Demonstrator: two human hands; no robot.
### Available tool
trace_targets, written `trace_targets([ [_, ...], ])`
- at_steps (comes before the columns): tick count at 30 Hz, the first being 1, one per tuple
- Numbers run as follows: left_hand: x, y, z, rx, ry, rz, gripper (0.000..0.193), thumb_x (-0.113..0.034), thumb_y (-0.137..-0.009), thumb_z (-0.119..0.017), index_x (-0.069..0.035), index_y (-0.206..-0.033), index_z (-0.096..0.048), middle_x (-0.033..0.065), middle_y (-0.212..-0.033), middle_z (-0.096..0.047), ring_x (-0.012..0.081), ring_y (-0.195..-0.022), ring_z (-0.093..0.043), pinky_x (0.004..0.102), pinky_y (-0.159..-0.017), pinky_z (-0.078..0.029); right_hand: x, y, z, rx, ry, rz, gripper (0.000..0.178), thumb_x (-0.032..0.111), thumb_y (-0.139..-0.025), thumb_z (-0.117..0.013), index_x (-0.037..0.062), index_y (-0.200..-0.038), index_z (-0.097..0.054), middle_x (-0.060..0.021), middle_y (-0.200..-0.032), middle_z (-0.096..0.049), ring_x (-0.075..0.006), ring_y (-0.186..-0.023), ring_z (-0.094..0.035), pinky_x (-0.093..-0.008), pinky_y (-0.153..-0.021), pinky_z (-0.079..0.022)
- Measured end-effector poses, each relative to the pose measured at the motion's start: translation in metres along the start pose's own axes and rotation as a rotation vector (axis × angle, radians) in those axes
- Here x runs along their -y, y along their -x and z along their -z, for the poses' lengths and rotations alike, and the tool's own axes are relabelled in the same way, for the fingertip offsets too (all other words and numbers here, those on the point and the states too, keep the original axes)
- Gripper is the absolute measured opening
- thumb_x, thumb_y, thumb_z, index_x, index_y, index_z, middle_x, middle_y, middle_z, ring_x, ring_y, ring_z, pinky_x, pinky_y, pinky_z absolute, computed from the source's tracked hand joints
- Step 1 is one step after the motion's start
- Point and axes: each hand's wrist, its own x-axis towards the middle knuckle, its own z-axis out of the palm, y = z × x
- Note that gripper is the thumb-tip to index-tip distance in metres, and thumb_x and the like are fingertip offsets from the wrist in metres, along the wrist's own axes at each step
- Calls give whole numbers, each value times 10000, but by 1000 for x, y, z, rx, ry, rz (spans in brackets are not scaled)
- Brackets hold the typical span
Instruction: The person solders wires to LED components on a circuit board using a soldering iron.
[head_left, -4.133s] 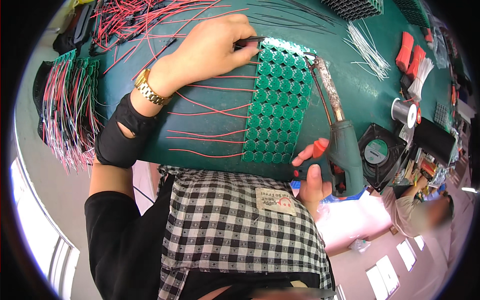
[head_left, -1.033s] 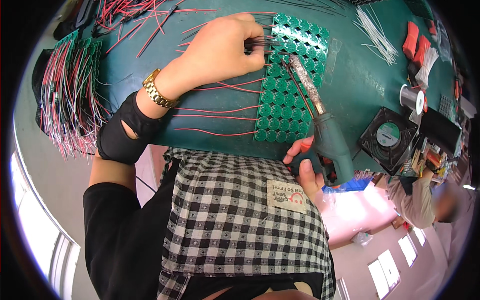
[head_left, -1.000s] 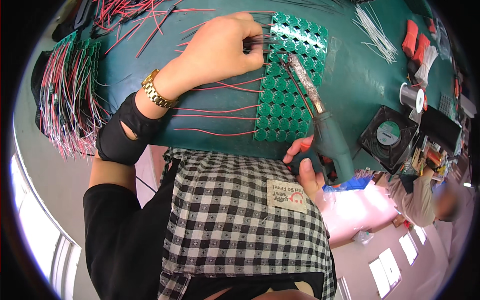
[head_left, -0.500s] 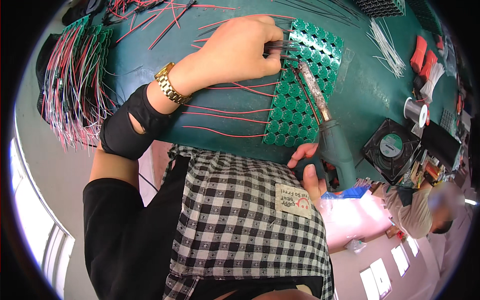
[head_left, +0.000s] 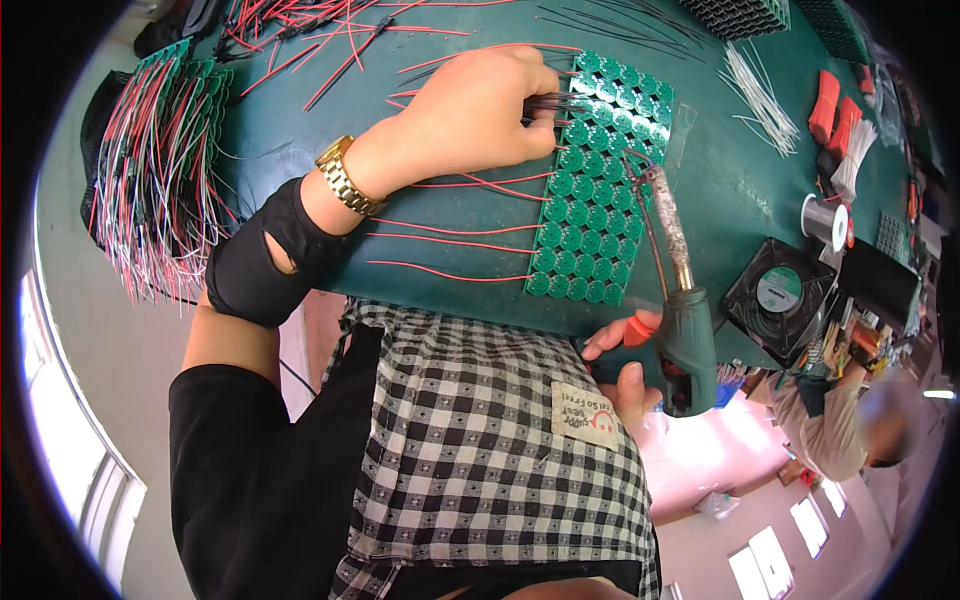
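My left hand (head_left: 475, 112) is closed on a small bundle of thin black wires (head_left: 546, 102), their ends reaching over the left edge of a green circuit board panel (head_left: 590, 205). The panel is made of rows of small round boards. Several red wires (head_left: 455, 241) stretch leftward from its left edge. In my right hand (head_left: 630, 392), by the table's near edge, is a green soldering gun (head_left: 686, 335) with an orange trigger. Its bent tip is over the panel's right half; whether it touches is unclear. The gun hides part of that hand.
Wired boards (head_left: 160, 180) hang in a stack at the left. Loose red wires (head_left: 340, 40) and white wires (head_left: 762, 100) lie farther back. At the right are a solder spool (head_left: 826, 222) and a black fan (head_left: 780, 295). Another person (head_left: 825, 425) sits beyond.
The soldering gun has moved right, its tip away from the black wire ends. Its orange trigger now shows. My left hand keeps the black wires and has shifted slightly toward me along with the panel.
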Motion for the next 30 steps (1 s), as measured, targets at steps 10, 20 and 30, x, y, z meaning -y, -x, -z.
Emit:
trace_targets([
  [10, 5, -10, -3, 2, -25, -46, 144, -79, -719, -633, 28, -785, -562, 126, -753, -554, 239, -637, -542, 328, -598, -441, -9, 5, -7, -14, -64, -72, 483, 223, -872, -588, 41, -1266, -377, -150, -929, -523, -208, -790, -551, -352, -712, -492],
  [20, -14, 3, 1, 101, 99, 15, 155, -55, -704, -665, 30, -793, -571, 35, -875, -547, 156, -765, -521, 261, -679, -434, -13, 2, -2, 76, -2, -20, 467, 243, -871, -583, 34, -1243, -393, -136, -912, -532, -198, -749, -556, -333, -676, -480],
  [30, -14, -6, -1, 133, 51, 7, 116, -32, -686, -625, 28, -765, -566, 36, -873, -541, 122, -657, -501, 244, -580, -425, -12, -2, -9, -24, 19, 14, 371, 185, -839, -574, 6, -1149, -474, -145, -890, -563, -192, -708, -549, -323, -648, -470],
])
